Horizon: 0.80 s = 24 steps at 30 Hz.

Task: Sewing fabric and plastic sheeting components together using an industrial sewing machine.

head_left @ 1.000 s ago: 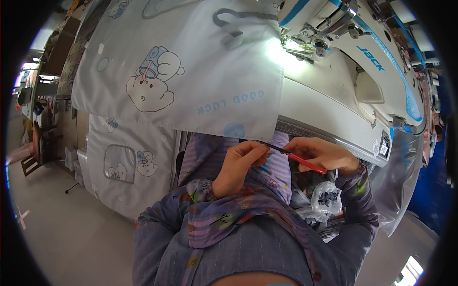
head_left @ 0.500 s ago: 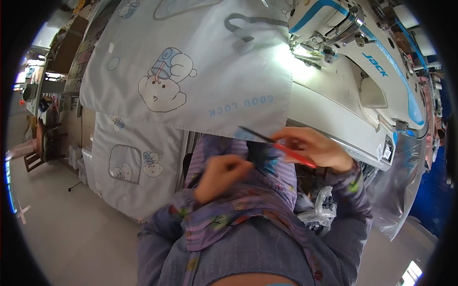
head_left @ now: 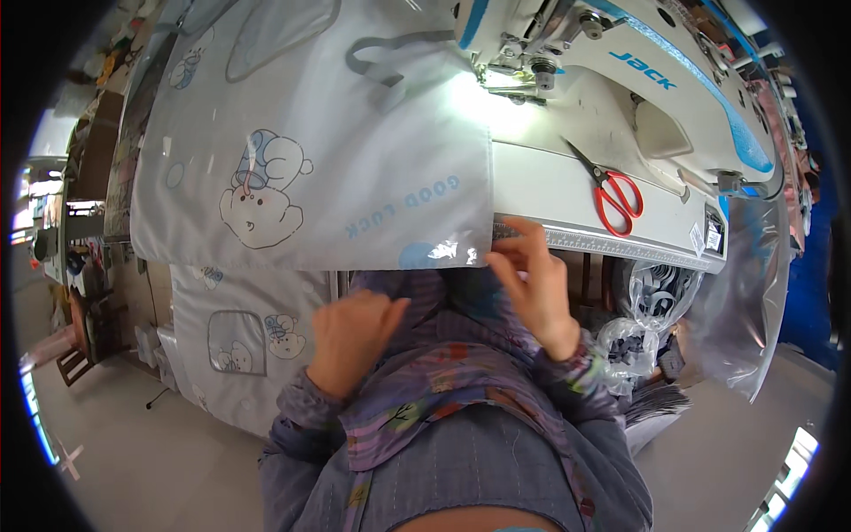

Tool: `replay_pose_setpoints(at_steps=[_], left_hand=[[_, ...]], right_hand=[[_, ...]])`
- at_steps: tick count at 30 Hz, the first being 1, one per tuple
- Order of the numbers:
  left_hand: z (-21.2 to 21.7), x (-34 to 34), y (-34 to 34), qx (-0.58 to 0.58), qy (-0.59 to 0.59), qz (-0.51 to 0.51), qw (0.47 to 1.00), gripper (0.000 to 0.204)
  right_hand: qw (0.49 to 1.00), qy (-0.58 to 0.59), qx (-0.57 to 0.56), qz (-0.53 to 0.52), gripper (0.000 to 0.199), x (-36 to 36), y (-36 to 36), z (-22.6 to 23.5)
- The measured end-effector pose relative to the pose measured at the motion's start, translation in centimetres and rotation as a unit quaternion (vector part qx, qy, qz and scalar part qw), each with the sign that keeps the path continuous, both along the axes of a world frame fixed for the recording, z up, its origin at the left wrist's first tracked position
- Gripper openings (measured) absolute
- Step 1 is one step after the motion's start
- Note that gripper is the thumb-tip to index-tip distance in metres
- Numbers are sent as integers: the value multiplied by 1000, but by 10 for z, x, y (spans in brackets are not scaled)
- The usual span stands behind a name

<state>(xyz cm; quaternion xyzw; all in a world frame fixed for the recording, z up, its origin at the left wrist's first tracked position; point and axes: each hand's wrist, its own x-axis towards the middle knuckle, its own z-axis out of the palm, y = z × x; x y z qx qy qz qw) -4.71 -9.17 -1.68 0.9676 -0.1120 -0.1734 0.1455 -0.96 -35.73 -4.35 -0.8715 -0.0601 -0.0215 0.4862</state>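
Observation:
A grey-white sheet of fabric [head_left: 355, 168] printed with cartoon bears lies over the sewing machine table, its near hem hanging toward my lap. My right hand [head_left: 536, 288] is at the sheet's near right corner, thumb and fingers apart, the fingertips by the edge; no grip on the cloth shows. My left hand [head_left: 355, 341] hovers just below the hem in a loose curl, slightly blurred, with nothing seen in it. Red-handled scissors [head_left: 613, 197] lie on the white machine bed, right of the cloth, blades pointing away. The sewing machine's lit needle area [head_left: 510, 89] stands at the sheet's far right.
A ruler strip [head_left: 612, 244] runs along the table's front edge. Below it at right hang clear plastic bags [head_left: 660, 293] with dark and grey pieces. More printed fabric with a pocket window [head_left: 237, 341] drapes down at left. A wooden stool [head_left: 78, 346] stands far left.
The scissors have left my right hand and now lie on the machine bed. My right hand has moved left to the cloth's corner; my left hand has shifted left and nearer.

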Motion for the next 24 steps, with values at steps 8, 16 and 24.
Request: replay_pose_setpoints(at_steps=[8,16,24], left_hand=[[-6,58,-47,-73,-370,-163,912,32],[-25,69,-35,-205,-286,-173,920,38],[-22,93,-35,-228,-300,-162,912,37]], right_hand=[[934,203,285,-77,34,10,22,-6],[956,186,225,-12,39,15,18,-6],[972,169,161,9,42,43,15,1]])
